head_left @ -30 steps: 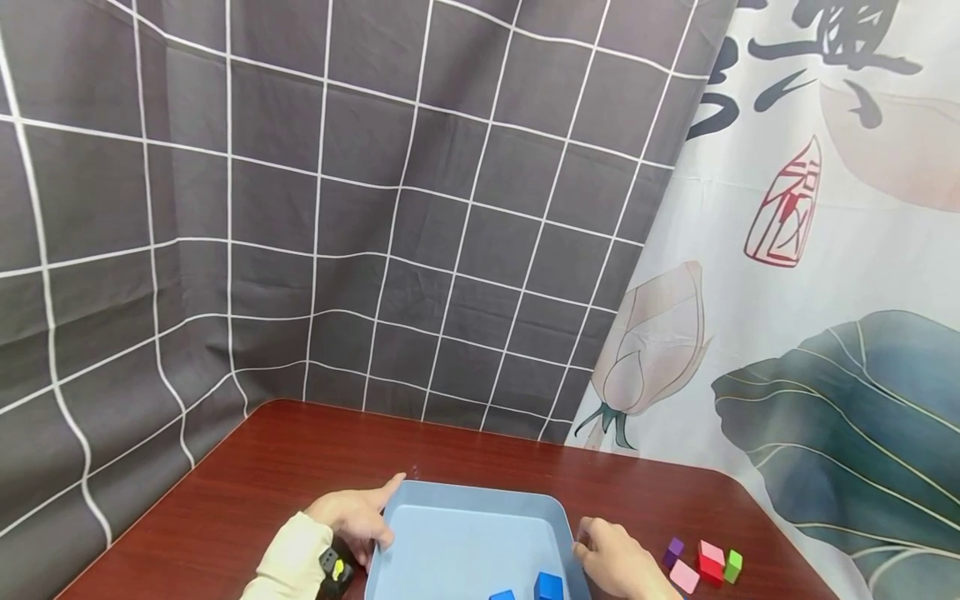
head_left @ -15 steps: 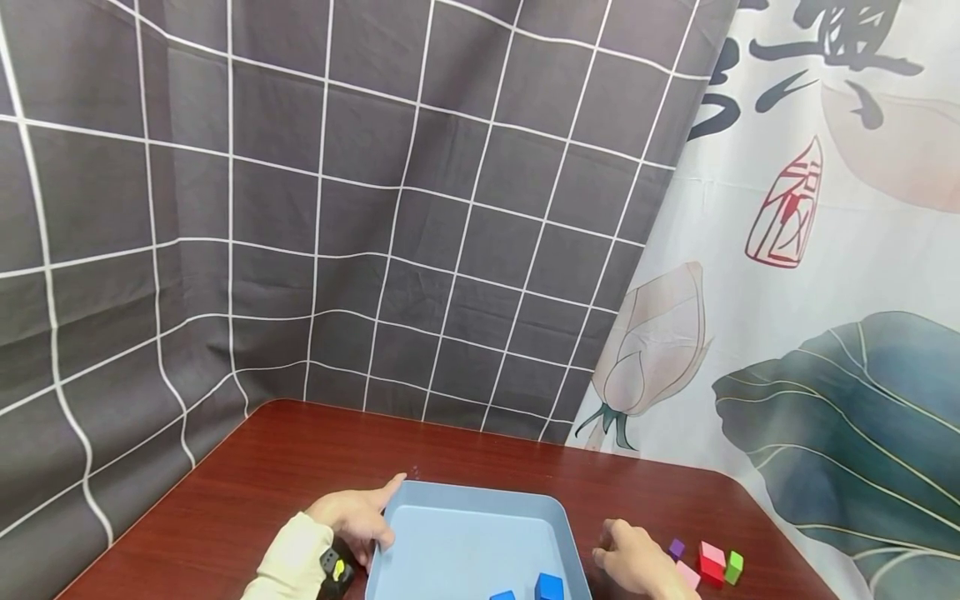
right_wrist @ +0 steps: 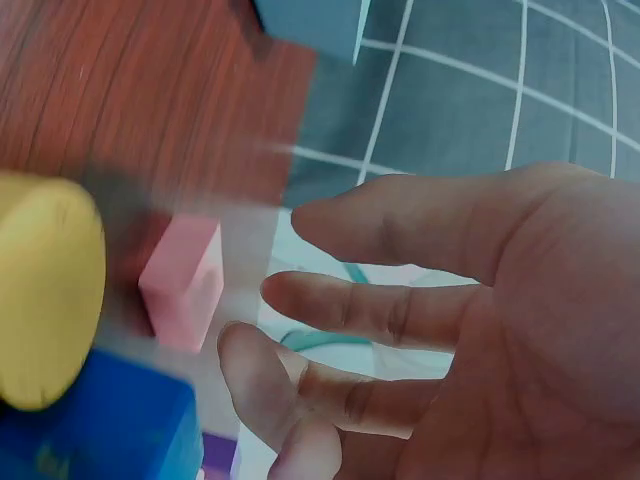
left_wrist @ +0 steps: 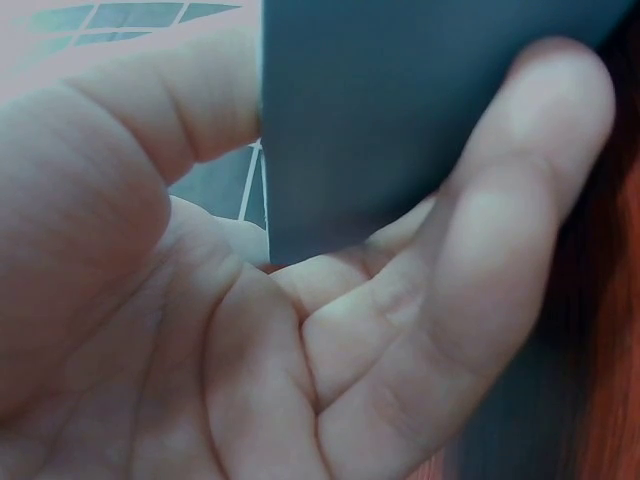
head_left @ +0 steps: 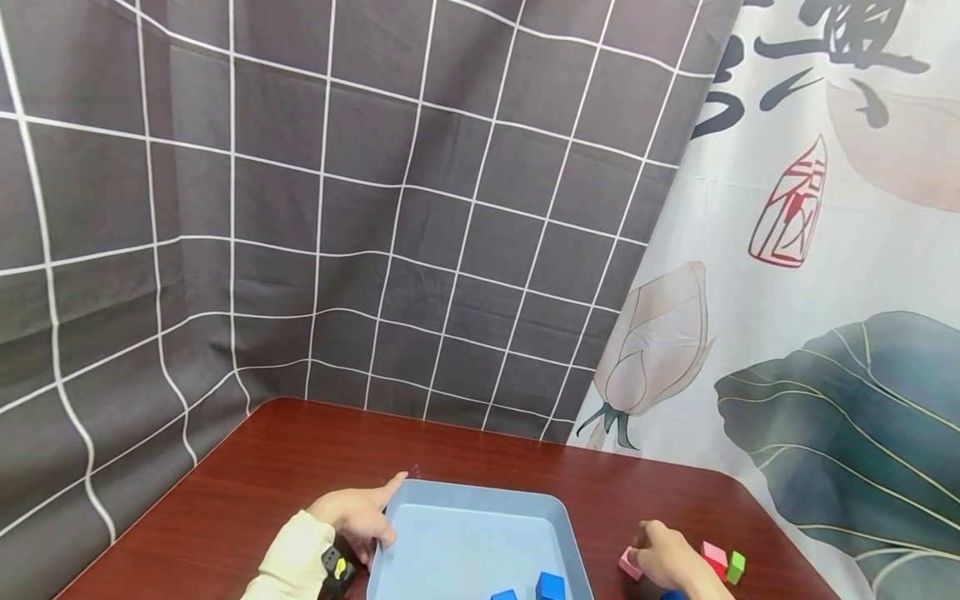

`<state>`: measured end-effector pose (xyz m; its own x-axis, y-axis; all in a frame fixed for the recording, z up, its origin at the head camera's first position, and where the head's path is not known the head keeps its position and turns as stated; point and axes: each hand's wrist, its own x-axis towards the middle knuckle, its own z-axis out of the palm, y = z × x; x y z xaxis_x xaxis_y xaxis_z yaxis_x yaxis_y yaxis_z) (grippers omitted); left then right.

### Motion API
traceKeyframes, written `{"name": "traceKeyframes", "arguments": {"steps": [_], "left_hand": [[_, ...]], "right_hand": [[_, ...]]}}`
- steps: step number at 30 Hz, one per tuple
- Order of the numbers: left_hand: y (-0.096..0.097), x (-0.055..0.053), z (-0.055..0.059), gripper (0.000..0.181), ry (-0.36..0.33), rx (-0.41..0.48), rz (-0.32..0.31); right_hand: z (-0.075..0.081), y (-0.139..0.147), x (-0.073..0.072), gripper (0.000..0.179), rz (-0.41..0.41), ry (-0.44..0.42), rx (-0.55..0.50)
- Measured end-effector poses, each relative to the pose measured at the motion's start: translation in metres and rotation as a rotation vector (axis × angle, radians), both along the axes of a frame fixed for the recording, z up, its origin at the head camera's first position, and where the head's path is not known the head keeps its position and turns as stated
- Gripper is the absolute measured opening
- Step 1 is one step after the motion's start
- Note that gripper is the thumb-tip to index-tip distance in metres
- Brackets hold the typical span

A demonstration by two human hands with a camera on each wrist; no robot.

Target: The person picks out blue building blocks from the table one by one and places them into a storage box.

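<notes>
Pink block just beside right hand

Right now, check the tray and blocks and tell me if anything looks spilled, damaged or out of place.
Nothing plainly stands out: no spill or damage shows. The left hand grips the blue tray, which holds two visible blue blocks; a pink block and a green block lie loose on the table near the right hand.

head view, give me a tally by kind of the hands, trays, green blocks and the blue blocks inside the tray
Hands: 2, left hand and right hand
Tray: 1, its near end out of frame
Green block: 1
Blue blocks visible in the tray: 2
Total: 6
</notes>
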<state>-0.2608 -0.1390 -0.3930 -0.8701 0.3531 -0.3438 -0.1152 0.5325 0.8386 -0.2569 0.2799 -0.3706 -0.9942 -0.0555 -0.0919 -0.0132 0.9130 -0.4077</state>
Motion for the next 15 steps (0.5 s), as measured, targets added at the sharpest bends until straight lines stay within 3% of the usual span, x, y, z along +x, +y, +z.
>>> {"name": "traceKeyframes", "arguments": {"steps": [8,15], "left_hand": [[0.001,0.001,0.000,0.099,-0.004,-0.001,0.002],[0.001,0.001,0.001,0.099,-0.001,0.001,-0.005]], "right_hand": [[-0.002,0.016,0.002,0.008,-0.029,0.035,0.006],[-0.002,0.032,0.000,0.007,-0.073,-0.055,-0.014]]}}
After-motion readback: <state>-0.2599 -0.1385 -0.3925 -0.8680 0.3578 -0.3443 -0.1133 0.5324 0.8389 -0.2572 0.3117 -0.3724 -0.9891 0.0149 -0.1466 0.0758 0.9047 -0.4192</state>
